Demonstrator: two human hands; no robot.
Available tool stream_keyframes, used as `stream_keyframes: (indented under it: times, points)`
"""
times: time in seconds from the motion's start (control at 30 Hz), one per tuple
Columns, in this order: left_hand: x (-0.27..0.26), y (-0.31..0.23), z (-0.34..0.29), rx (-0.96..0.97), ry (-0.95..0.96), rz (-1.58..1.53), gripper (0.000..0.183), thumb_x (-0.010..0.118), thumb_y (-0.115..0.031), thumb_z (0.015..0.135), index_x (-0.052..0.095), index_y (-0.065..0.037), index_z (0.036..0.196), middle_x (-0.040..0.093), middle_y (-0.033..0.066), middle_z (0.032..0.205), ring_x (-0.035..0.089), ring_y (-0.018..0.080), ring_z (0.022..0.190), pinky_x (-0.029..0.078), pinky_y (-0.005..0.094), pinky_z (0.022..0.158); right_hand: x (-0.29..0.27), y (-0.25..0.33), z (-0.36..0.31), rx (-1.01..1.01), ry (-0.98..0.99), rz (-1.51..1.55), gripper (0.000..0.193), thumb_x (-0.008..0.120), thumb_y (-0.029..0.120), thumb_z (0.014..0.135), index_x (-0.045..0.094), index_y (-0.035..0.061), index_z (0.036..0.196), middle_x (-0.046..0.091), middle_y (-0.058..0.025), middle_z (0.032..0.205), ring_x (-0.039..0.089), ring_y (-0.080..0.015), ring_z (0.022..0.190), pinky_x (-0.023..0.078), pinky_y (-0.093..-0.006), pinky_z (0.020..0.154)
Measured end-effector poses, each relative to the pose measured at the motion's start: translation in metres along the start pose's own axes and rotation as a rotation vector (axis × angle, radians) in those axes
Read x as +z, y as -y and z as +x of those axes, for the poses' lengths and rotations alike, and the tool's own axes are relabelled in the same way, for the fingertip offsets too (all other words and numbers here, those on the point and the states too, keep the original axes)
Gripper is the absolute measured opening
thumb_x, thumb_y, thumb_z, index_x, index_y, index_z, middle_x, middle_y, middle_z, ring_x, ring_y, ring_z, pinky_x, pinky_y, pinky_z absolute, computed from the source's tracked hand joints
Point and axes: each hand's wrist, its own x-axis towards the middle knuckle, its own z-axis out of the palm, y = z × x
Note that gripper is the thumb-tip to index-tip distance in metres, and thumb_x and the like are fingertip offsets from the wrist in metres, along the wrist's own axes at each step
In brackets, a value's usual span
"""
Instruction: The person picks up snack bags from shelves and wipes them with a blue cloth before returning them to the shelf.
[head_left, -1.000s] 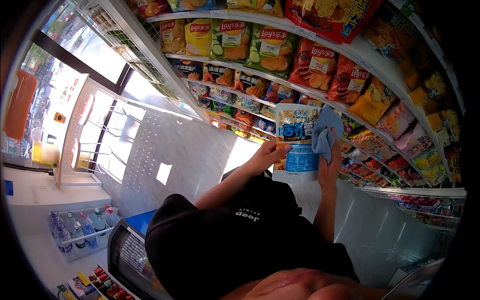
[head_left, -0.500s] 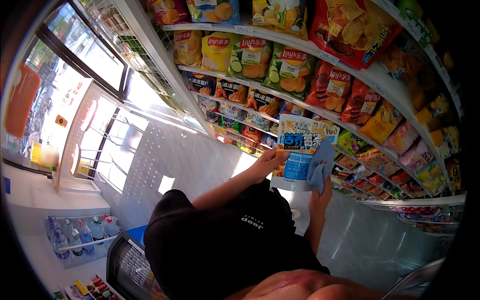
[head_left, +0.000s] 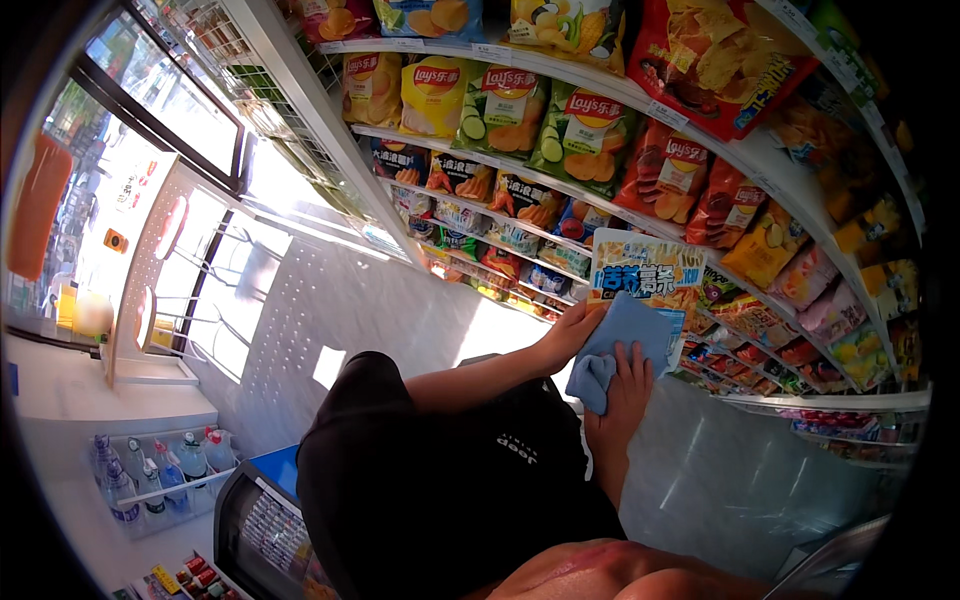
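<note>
1. While sunlight through the dark-framed glass front (head_left: 165,85) brightens the grey marbled floor (head_left: 330,290), tiered white shelves (head_left: 580,78) of colourful snack bags (head_left: 585,145) stand ahead and rightward.
2. Left hand (head_left: 570,338): fingers closed on the left edge of the white, blue and orange plastic pouch (head_left: 650,258), held up before the shelves.
3. Right hand (head_left: 618,395): fingers extended over the folded pale-blue cloth (head_left: 638,325) against the pouch's lower front; whether they grip it, I cannot tell.
4. Pouch's top and right edges show; floor spreads either side of both hands.
</note>
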Motion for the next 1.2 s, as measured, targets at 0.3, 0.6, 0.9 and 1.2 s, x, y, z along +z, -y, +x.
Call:
stream_keyframes:
  times: [0.3,0.6,0.9,1.2]
  points:
    - [0.008,0.003,-0.004,-0.002,-0.06,0.109,0.039,0.041,-0.033,0.103,0.05,-0.002,0.125,0.059,0.0061,0.111,0.055,0.0107,0.099,0.046,0.0262,0.086,-0.011,-0.02,-0.001,-0.038,0.077,0.057,0.044,0.056,0.021,0.086,0.053,-0.004,0.122,0.049,-0.0152,0.139,0.037,-0.0395,0.135,0.024,-0.0533,0.112]
    - [0.026,-0.001,-0.01,0.016,-0.025,0.128,0.04,0.044,-0.035,0.102,0.047,-0.002,0.125,0.059,0.0071,0.115,0.06,0.0138,0.103,0.05,0.0298,0.091,-0.013,-0.082,-0.028,0.41,-0.204,0.586,0.048,0.047,0.006,0.091,0.043,-0.0032,0.138,0.046,-0.0185,0.142,0.039,-0.0334,0.136,0.03,-0.0401,0.11]
    - [0.083,0.016,-0.008,0.114,-0.266,-0.245,0.033,0.047,-0.029,0.102,0.047,-0.004,0.124,0.06,0.0077,0.114,0.061,0.0165,0.102,0.051,0.0308,0.088,-0.049,-0.101,-0.012,0.159,-0.318,0.464,0.042,0.05,0.01,0.09,0.051,-0.0014,0.131,0.049,-0.0171,0.139,0.039,-0.0355,0.135,0.027,-0.0463,0.111]
    - [0.134,0.017,0.011,0.212,-0.24,-0.156,0.031,0.049,-0.031,0.101,0.048,-0.009,0.122,0.06,0.0041,0.109,0.061,0.0142,0.097,0.051,0.0287,0.082,-0.09,-0.116,-0.015,-0.155,-0.143,0.138,0.037,0.051,0.018,0.088,0.059,0.0041,0.121,0.053,-0.0122,0.136,0.04,-0.0363,0.134,0.023,-0.055,0.111]
